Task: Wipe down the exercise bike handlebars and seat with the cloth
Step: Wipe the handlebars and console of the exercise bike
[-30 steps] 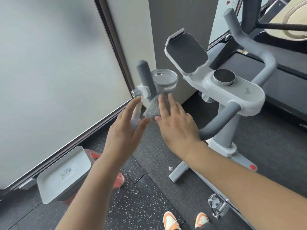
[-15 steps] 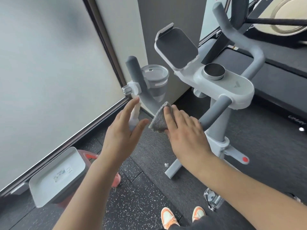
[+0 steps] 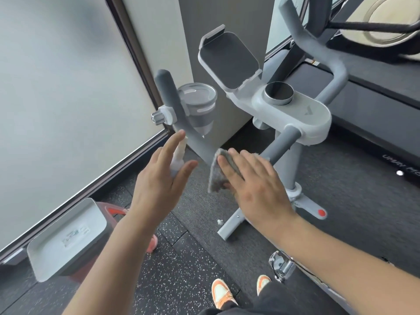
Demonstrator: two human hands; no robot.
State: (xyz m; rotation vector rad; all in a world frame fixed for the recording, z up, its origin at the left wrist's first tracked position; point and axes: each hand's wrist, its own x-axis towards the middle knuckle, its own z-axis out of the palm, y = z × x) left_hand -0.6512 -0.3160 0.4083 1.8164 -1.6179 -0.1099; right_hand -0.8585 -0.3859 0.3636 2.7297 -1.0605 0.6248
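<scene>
The exercise bike's grey left handlebar (image 3: 177, 114) rises at centre, joined to the white console (image 3: 295, 114). My right hand (image 3: 254, 185) presses a grey cloth (image 3: 216, 178) over the low bend of that bar, near the console stem. My left hand (image 3: 156, 185) is just left of the bar, holding a small white spray bottle (image 3: 178, 158) between thumb and fingers. The right handlebar (image 3: 318, 46) curves up at the top right. The seat is out of view.
A cup holder (image 3: 200, 105) and clamp knob (image 3: 159, 117) sit on the left bar, a tablet holder (image 3: 229, 60) above the console. A red bin with an open white lid (image 3: 68, 237) stands lower left by the frosted glass wall. A treadmill (image 3: 375, 98) lies right, a pedal (image 3: 281, 267) below.
My right hand has slid the cloth down the left handlebar, from near the cup holder to the low bend. My left hand with the bottle has hardly moved.
</scene>
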